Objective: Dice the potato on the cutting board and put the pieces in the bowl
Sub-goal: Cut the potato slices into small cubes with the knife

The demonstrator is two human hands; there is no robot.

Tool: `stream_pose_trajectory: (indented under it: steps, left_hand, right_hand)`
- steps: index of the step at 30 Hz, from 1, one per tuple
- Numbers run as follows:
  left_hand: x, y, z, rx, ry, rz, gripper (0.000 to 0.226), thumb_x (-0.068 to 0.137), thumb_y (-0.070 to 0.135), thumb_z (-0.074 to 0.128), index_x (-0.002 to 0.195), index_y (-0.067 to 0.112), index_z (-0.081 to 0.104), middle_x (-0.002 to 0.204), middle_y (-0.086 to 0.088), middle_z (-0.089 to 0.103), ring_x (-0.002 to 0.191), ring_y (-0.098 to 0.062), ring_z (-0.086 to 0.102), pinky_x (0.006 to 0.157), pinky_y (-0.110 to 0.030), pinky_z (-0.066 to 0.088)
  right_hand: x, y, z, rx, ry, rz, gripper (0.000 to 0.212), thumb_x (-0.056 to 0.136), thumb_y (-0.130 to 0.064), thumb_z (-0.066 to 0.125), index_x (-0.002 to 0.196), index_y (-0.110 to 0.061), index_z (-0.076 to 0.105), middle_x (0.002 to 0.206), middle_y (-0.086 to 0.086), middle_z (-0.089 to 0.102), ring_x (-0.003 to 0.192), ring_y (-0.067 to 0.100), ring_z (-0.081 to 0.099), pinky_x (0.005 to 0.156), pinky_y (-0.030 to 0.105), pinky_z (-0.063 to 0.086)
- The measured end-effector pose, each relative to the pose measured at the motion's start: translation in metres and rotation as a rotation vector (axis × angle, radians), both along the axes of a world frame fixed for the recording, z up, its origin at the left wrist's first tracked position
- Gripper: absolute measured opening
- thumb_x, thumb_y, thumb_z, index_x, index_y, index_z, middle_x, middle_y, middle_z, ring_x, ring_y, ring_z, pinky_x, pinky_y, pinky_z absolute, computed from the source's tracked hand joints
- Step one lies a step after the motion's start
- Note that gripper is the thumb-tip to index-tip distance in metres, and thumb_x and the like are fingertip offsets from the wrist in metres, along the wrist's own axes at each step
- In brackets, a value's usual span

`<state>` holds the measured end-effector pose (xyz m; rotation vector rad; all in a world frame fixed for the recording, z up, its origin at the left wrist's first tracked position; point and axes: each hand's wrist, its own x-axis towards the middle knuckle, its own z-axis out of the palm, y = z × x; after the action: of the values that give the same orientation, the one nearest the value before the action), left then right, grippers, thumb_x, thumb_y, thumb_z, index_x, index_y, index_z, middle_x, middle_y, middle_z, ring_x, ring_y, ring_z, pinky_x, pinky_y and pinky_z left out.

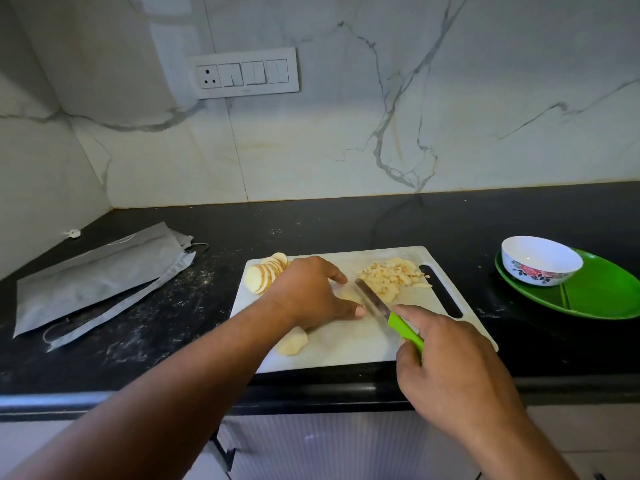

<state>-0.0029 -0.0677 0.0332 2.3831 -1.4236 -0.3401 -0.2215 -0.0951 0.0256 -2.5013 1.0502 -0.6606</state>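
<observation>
On the dark surface [346, 223] a grey pouch [100, 282] lies far left. The board [349, 344] comes next, with a fan of slices [265, 275] at its back left corner and a loose chunk [293, 342] near the front edge. The left hand [311, 292] lies palm down over the middle of the board, fingers bent, apparently pinning potato beneath it; what it covers is hidden. Just beside its fingertips the knife [375, 303] points away, blade on the board, its green handle gripped by the right hand [446, 368] with the forefinger stretched along the top. Behind the blade sits the pile of dice [394, 277]. Well to the right, the bowl [540, 259] stands on a green plate [602, 292]; no pieces show inside.

Raw potato is firm but wet and slick, so slices probably slide when stacked: hold them flat from above, fingertips tucked back from the edge. The dice are light and would likely scoop best between blade and palm.
</observation>
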Motion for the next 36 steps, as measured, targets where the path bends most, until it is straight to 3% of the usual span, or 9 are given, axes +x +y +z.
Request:
stream_pose_trajectory:
  steps: [5,9,14,17,20,26,31,33,36]
  left_hand:
    - [0.008,0.006,0.002,0.047,-0.077,-0.226,0.05,0.09,0.043,0.078,0.137,0.035,0.066,0.144,0.013,0.059,0.124,-0.008,0.056,0.109,-0.031,0.047]
    - [0.009,0.007,-0.008,-0.051,0.019,-0.197,0.028,0.09,0.033,0.08,0.118,0.028,0.078,0.126,0.015,0.072,0.111,-0.001,0.064,0.104,-0.024,0.052]
    - [0.013,0.008,-0.019,-0.189,0.141,-0.12,0.019,0.08,0.032,0.088,0.098,0.029,0.083,0.106,0.02,0.074,0.101,0.005,0.066,0.09,-0.011,0.05]
    - [0.012,0.007,-0.024,-0.212,0.124,-0.109,0.018,0.082,0.033,0.086,0.099,0.029,0.084,0.106,0.019,0.076,0.098,0.006,0.066,0.086,-0.008,0.048]
    - [0.009,0.007,-0.024,-0.211,0.088,-0.093,0.016,0.085,0.034,0.084,0.099,0.028,0.084,0.105,0.016,0.077,0.099,0.003,0.067,0.091,-0.017,0.054]
    - [0.004,0.005,-0.028,-0.221,0.055,-0.069,0.015,0.088,0.033,0.082,0.101,0.027,0.084,0.107,0.015,0.077,0.099,0.003,0.066,0.092,-0.018,0.055]
    - [0.005,0.007,-0.033,-0.25,0.081,-0.049,0.017,0.087,0.034,0.082,0.103,0.028,0.083,0.105,0.019,0.077,0.098,0.005,0.066,0.089,-0.013,0.051]
    - [0.005,0.008,-0.032,-0.279,0.093,-0.026,0.016,0.084,0.035,0.086,0.099,0.03,0.083,0.1,0.02,0.077,0.093,0.007,0.067,0.088,-0.013,0.053]
    - [0.004,0.009,-0.031,-0.321,0.131,0.025,0.015,0.078,0.035,0.09,0.091,0.03,0.085,0.088,0.019,0.077,0.083,0.005,0.068,0.082,-0.015,0.057]
  right_hand:
    - [0.005,0.003,0.002,-0.078,0.033,-0.029,0.052,0.094,-0.037,0.05,0.145,-0.042,0.04,0.109,-0.017,0.066,0.074,0.005,0.045,0.053,0.006,0.029]
    - [0.013,0.007,0.001,-0.089,0.055,-0.012,0.052,0.093,-0.036,0.049,0.145,-0.04,0.041,0.108,-0.013,0.067,0.083,0.007,0.058,0.066,0.011,0.04]
    - [0.024,0.008,0.0,-0.122,0.116,-0.026,0.054,0.092,-0.035,0.049,0.146,-0.036,0.041,0.102,-0.011,0.067,0.084,0.009,0.062,0.068,0.016,0.047]
    - [0.029,0.009,-0.002,-0.119,0.142,-0.022,0.054,0.093,-0.035,0.05,0.146,-0.034,0.041,0.103,-0.012,0.067,0.082,0.008,0.06,0.069,0.017,0.047]
    - [0.03,0.015,-0.004,-0.1,0.179,-0.016,0.054,0.093,-0.037,0.05,0.146,-0.034,0.039,0.106,-0.01,0.065,0.092,0.01,0.062,0.072,0.018,0.046]
    - [0.008,0.037,-0.012,0.027,0.316,0.043,0.065,0.097,-0.04,0.044,0.153,-0.038,0.013,0.114,-0.01,0.064,0.105,0.009,0.063,0.085,0.022,0.047]
    - [-0.006,0.045,-0.01,0.032,0.312,0.024,0.066,0.097,-0.048,0.038,0.153,-0.045,0.004,0.113,-0.013,0.062,0.103,0.001,0.06,0.081,0.015,0.041]
    - [-0.001,0.042,-0.007,-0.013,0.271,0.001,0.065,0.096,-0.045,0.038,0.153,-0.041,0.009,0.106,-0.01,0.062,0.101,0.006,0.061,0.078,0.018,0.042]
    - [0.017,0.034,-0.009,-0.095,0.228,-0.046,0.059,0.095,-0.039,0.041,0.15,-0.036,0.023,0.091,-0.006,0.059,0.079,0.01,0.055,0.066,0.02,0.037]
